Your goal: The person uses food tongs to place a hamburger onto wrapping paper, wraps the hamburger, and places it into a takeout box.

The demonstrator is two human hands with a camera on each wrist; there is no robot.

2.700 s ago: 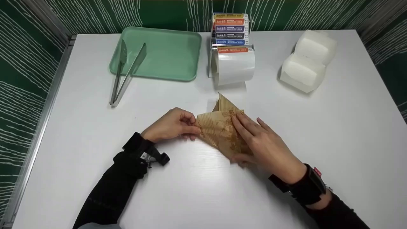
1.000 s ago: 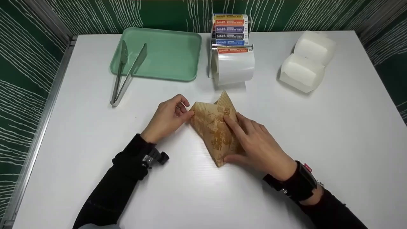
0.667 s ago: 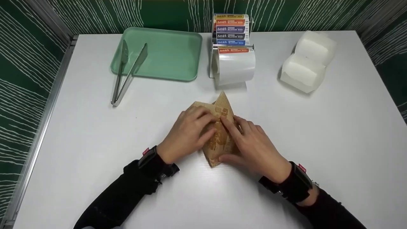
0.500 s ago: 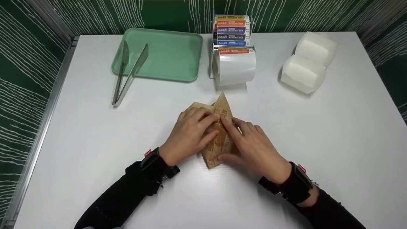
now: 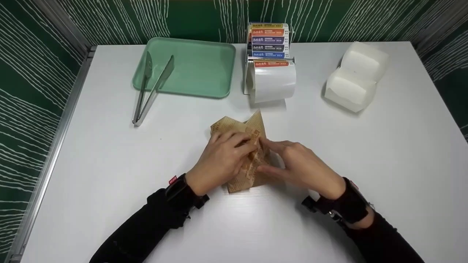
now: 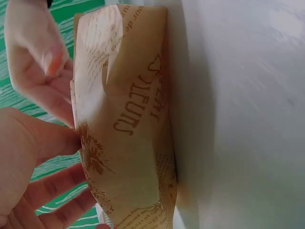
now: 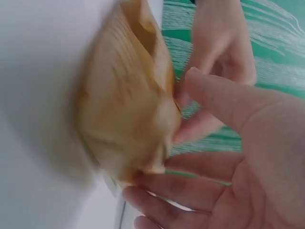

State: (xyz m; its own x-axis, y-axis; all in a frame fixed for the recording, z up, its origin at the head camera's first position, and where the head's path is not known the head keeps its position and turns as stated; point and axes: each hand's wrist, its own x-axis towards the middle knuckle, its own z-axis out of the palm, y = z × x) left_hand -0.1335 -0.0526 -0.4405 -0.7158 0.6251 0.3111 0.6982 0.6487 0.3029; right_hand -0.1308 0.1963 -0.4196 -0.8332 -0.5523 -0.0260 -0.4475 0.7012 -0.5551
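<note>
Paper wrapper (image 5: pixel 244 153), brown and printed, sat at table (image 5: pixel 109 153) centre, now bunched narrower than earlier. Left hand (image 5: pixel 223 160) at nine o'clock and right hand (image 5: pixel 298 166) at three o'clock pinched its folds.

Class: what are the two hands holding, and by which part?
Both the left hand and the right hand pinch the brown paper wrapper at its middle folds.

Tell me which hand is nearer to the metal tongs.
Left. The left hand lies on the brown paper wrap, right of the tongs; the right hand is farther right.
</note>
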